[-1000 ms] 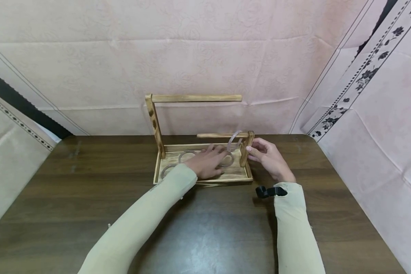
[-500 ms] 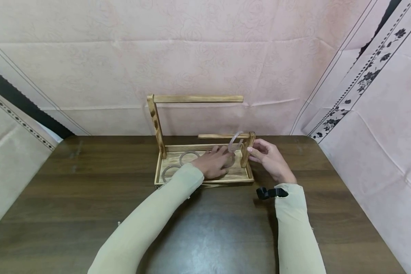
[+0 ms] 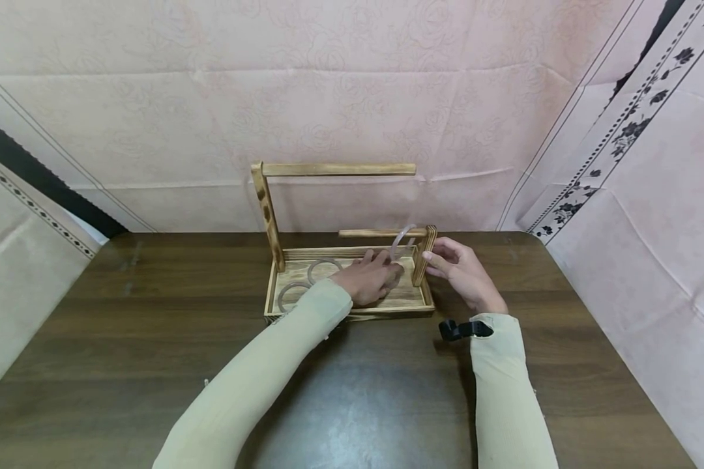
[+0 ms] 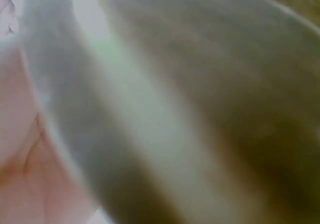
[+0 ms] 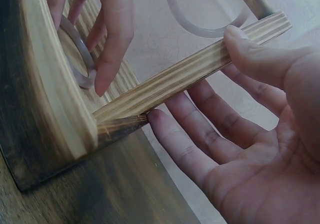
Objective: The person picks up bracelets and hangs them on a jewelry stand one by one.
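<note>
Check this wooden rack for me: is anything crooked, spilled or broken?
Nothing looks spilled or broken. The rack does look lopsided, because its upper bar sits well above its lower bar, but that is probably just how it's made. A ring hangs on the lower bar, and the right hand holds the short post.

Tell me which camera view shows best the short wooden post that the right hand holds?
The right wrist view: the short wooden post appears large and clear there, pinched by the right hand. The head view shows it small, at the right end of the tray; the left wrist view is too blurred to make it out.
</note>
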The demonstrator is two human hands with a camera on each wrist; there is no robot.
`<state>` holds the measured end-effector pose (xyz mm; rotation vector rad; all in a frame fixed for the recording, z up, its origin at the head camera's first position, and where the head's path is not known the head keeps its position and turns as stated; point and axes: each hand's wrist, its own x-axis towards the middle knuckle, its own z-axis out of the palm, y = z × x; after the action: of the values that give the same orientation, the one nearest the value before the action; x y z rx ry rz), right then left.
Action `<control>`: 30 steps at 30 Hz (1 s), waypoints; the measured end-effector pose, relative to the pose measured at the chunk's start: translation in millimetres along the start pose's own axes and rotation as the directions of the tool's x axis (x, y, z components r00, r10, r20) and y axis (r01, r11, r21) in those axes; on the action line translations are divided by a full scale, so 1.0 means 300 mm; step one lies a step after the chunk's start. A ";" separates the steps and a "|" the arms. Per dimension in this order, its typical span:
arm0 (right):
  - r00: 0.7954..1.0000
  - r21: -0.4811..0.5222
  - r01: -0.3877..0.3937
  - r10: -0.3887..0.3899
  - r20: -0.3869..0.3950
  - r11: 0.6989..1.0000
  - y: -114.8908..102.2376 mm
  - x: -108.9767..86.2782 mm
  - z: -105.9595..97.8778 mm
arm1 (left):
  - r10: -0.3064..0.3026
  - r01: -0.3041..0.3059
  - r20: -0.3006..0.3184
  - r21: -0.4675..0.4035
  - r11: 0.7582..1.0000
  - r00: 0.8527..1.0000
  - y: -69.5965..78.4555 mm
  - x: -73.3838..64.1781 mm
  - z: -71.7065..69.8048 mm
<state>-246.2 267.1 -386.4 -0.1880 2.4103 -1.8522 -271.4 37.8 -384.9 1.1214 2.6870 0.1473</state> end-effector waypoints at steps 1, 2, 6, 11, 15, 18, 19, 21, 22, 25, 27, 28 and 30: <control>1.000 0.001 0.001 -0.001 0.000 1.000 -0.001 0.000 0.000 | -0.003 0.003 0.002 0.001 1.000 1.000 0.000 0.000 -0.001; 1.000 0.001 0.001 -0.001 0.001 1.000 -0.001 -0.001 0.000 | -0.005 0.005 0.006 0.001 1.000 1.000 0.002 0.000 -0.003; 1.000 -0.004 0.002 -0.002 0.003 1.000 -0.002 -0.002 0.000 | -0.001 0.001 0.022 0.001 1.000 1.000 0.011 -0.003 -0.010; 1.000 0.002 0.005 -0.005 0.000 1.000 0.000 0.000 0.002 | -0.004 0.004 0.034 -0.011 1.000 0.999 0.021 -0.009 -0.018; 1.000 0.005 0.015 -0.015 -0.004 1.000 0.000 0.000 0.004 | -0.009 0.010 0.028 -0.038 0.999 1.000 0.025 -0.013 -0.024; 1.000 -0.001 0.019 -0.019 -0.005 1.000 0.001 0.001 0.004 | -0.007 0.008 0.030 -0.051 0.999 1.000 0.024 -0.017 -0.028; 1.000 0.002 0.016 -0.016 -0.008 1.000 0.001 0.001 0.004 | -0.004 0.006 0.033 -0.050 0.999 0.999 0.023 -0.019 -0.028; 1.000 0.002 0.015 -0.015 -0.009 1.000 0.001 0.000 0.003 | 0.002 -0.001 0.035 -0.047 0.999 0.999 0.020 -0.021 -0.029; 1.000 0.003 0.016 -0.016 -0.010 1.000 0.001 0.000 0.003 | 0.007 -0.005 0.034 -0.045 0.999 0.999 0.018 -0.022 -0.029; 1.000 0.007 0.022 -0.022 -0.009 1.000 0.001 -0.001 0.001 | 0.022 -0.021 0.026 -0.051 0.998 0.999 0.011 -0.024 -0.028; 1.000 0.006 0.026 -0.026 -0.007 1.000 0.001 -0.001 0.001 | 0.033 -0.032 0.013 -0.065 0.997 0.999 0.005 -0.025 -0.027; 1.000 0.004 0.028 -0.028 -0.006 1.000 0.001 -0.002 0.001 | 0.039 -0.038 0.008 -0.073 0.997 0.999 0.003 -0.025 -0.026; 1.000 0.002 0.028 -0.028 -0.005 1.000 0.001 -0.003 0.001 | 0.051 -0.051 -0.006 -0.082 0.995 0.999 -0.002 -0.024 -0.023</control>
<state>-245.3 267.0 -386.7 -0.2181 2.4212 -1.8687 -268.6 32.3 -377.2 1.1665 2.6309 0.2667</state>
